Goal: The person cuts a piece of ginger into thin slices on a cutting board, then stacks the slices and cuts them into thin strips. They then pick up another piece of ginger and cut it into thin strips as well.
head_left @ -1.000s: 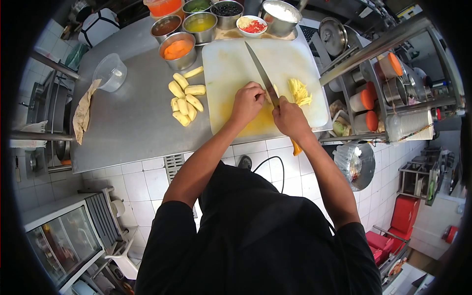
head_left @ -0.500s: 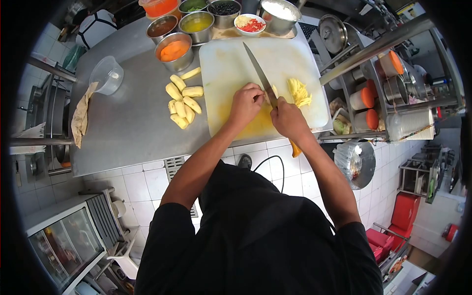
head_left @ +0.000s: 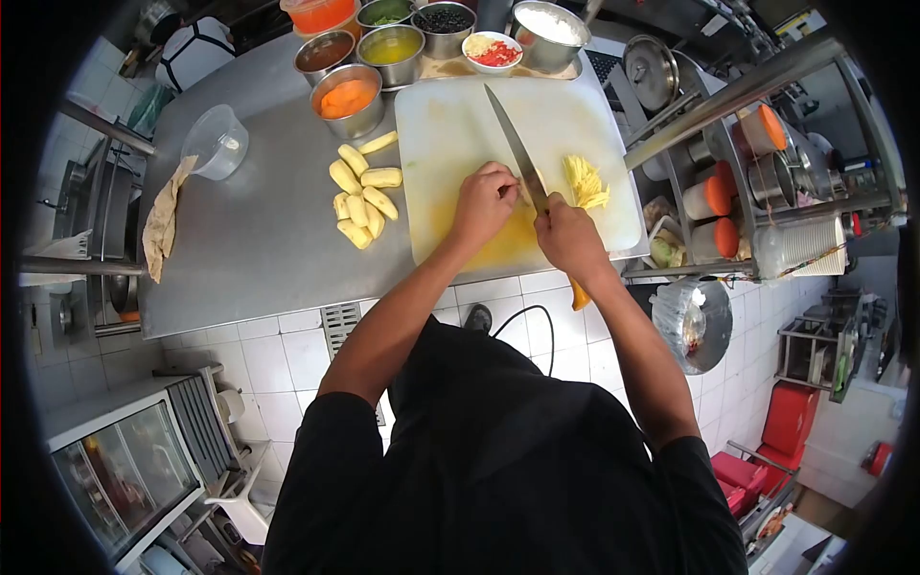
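On a white cutting board [head_left: 450,125], my right hand [head_left: 567,240] grips a long knife [head_left: 513,144] whose orange handle end sticks out below the wrist. The blade rests on a yellow piece that my left hand [head_left: 484,199] pins down, mostly hidden under the fingers. A small pile of thin yellow strips [head_left: 585,182] lies just right of the blade. Several peeled yellow chunks [head_left: 359,196] lie on the steel counter [head_left: 249,230], left of the board.
Steel bowls of sauces and ingredients [head_left: 347,96] line the counter's far edge, with a small red-and-white bowl [head_left: 491,50]. A clear plastic cup [head_left: 218,142] and a cloth [head_left: 163,216] lie at left. A rack with orange-lidded containers [head_left: 714,196] stands right.
The knife blade has shifted slightly along the held piece; both hands stay in nearly the same place on the board.
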Available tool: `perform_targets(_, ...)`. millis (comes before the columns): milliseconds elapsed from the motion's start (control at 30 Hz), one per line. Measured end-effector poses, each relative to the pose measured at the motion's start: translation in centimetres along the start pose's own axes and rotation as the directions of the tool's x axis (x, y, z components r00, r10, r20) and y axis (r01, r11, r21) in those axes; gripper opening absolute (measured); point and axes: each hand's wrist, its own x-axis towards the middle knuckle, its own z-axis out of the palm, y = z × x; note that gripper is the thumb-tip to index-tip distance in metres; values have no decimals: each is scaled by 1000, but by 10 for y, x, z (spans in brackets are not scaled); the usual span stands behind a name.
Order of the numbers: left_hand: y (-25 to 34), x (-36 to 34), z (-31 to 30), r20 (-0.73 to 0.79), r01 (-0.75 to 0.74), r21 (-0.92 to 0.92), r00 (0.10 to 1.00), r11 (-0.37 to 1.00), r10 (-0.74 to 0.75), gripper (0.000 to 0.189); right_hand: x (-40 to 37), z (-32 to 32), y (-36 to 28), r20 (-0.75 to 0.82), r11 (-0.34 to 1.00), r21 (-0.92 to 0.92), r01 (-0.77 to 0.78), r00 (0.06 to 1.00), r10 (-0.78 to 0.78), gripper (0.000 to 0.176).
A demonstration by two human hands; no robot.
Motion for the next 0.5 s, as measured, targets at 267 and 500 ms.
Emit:
perform_targets(267, -2, 0, 1, -4, -4, -1, 1000, 1000, 4, 6, -3, -5, -4, -3, 1000, -3, 21, 1000, -21, 21)
perform_targets(500, 0, 1, -1, 9, 13, -5, 1000, 1000, -13, 6, 0, -4, -2, 8, 999, -18, 36, 999, -36, 20)
